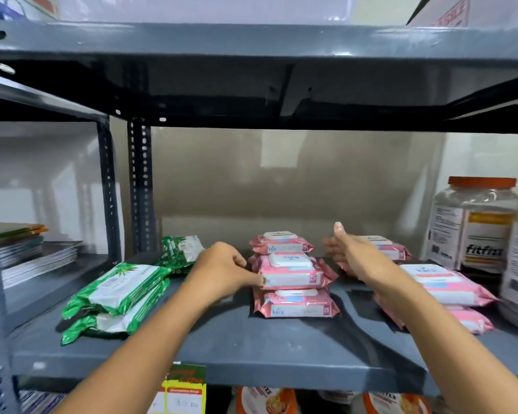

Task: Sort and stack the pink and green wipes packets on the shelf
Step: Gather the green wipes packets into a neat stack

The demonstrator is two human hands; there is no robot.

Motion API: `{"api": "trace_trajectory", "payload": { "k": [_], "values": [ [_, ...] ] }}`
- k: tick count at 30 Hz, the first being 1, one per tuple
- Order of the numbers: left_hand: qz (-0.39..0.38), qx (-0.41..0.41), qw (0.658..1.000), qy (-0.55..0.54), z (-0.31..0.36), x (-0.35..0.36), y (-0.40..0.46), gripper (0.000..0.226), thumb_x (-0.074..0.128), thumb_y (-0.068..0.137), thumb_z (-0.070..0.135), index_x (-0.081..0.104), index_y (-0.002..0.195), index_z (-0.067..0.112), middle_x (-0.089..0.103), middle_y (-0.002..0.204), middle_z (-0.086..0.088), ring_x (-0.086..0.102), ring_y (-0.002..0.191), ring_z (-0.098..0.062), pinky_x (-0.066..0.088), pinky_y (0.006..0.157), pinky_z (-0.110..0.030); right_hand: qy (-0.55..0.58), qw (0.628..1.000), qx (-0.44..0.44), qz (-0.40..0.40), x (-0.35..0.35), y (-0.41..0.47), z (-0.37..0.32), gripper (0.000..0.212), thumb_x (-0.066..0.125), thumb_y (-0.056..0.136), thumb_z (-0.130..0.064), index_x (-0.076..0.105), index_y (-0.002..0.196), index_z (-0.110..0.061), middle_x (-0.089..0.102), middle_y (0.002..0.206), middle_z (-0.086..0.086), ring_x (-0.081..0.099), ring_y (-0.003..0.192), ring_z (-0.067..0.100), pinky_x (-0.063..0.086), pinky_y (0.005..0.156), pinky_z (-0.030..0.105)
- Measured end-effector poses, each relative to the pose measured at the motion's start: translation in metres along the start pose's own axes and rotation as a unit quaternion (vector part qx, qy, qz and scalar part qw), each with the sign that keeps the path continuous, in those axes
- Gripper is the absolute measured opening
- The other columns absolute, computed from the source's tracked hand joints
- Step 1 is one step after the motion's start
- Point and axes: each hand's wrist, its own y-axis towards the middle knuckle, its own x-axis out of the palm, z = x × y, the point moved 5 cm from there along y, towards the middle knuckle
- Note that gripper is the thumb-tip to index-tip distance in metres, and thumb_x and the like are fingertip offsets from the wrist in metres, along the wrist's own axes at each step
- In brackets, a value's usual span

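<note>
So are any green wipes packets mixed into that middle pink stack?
No, the middle pink stack holds only pink packets; the green wipes packets lie apart at the left of the shelf.

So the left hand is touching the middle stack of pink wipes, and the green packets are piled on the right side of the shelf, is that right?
Not quite. The head view shows the green packets piled on the left side of the shelf, not the right. The rest holds: the left hand touches the middle stack of pink wipes.
</note>
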Motion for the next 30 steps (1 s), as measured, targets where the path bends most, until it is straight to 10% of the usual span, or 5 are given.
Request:
{"api": "trace_trajectory", "payload": {
  "k": [4, 12, 17, 24, 30],
  "values": [
    [-0.075, -0.023, 0.997, -0.027, 0.009, 0.001, 0.002, 0.020, 0.091, 0.061, 0.016, 0.079, 0.077, 0.011, 0.077, 0.073, -0.011, 0.062, 0.053, -0.019, 0.062, 0.056, -0.034, -0.085, 0.993, -0.053, -0.068, 0.018, -0.010, -0.008, 0.105, 0.013, 0.073, -0.093, 0.056, 0.139, -0.024, 0.059, 0.145, -0.002, 0.054, 0.126, 0.013, 0.038, 0.103, 0.030],
    [0.006, 0.013, 0.995, 0.095, 0.041, 0.011, 0.034, 0.032, 0.085, 0.065, 0.028, 0.076, 0.085, 0.005, 0.076, 0.082, -0.010, 0.071, 0.078, -0.024, 0.058, 0.069, -0.032, -0.007, 0.991, -0.079, 0.105, 0.002, -0.065, -0.002, 0.082, 0.015, 0.069, -0.097, 0.067, 0.100, -0.041, 0.074, 0.110, -0.010, 0.065, 0.110, 0.017, 0.044, 0.104, 0.049],
    [-0.143, -0.066, 0.977, -0.141, 0.042, 0.029, 0.045, 0.022, 0.070, 0.090, 0.025, 0.073, 0.086, 0.004, 0.071, 0.078, -0.007, 0.062, 0.062, -0.016, 0.053, 0.059, -0.024, 0.025, 0.993, -0.084, 0.077, 0.023, -0.083, -0.017, 0.072, 0.014, 0.071, -0.094, 0.058, 0.096, -0.044, 0.079, 0.081, -0.013, 0.067, 0.082, -0.008, 0.042, 0.073, 0.025],
    [-0.083, -0.118, 0.892, -0.428, 0.004, 0.025, 0.000, 0.034, 0.056, 0.097, 0.035, 0.069, 0.119, 0.014, 0.068, 0.123, 0.003, 0.060, 0.117, -0.019, 0.040, 0.105, -0.037, 0.174, 0.975, -0.037, 0.136, 0.002, -0.035, -0.006, 0.069, 0.018, 0.095, -0.070, 0.071, 0.089, -0.026, 0.072, 0.112, -0.004, 0.064, 0.111, 0.019, 0.041, 0.110, 0.050],
    [-0.152, -0.020, 0.924, -0.351, 0.014, 0.048, -0.035, 0.028, 0.078, 0.080, 0.021, 0.072, 0.108, 0.024, 0.079, 0.102, 0.004, 0.075, 0.093, -0.015, 0.057, 0.089, -0.035, 0.138, 0.990, 0.025, 0.005, 0.030, -0.035, 0.003, 0.070, 0.021, 0.101, -0.060, 0.076, 0.107, -0.018, 0.078, 0.102, 0.003, 0.071, 0.099, 0.019, 0.052, 0.094, 0.037]
  ]
}}
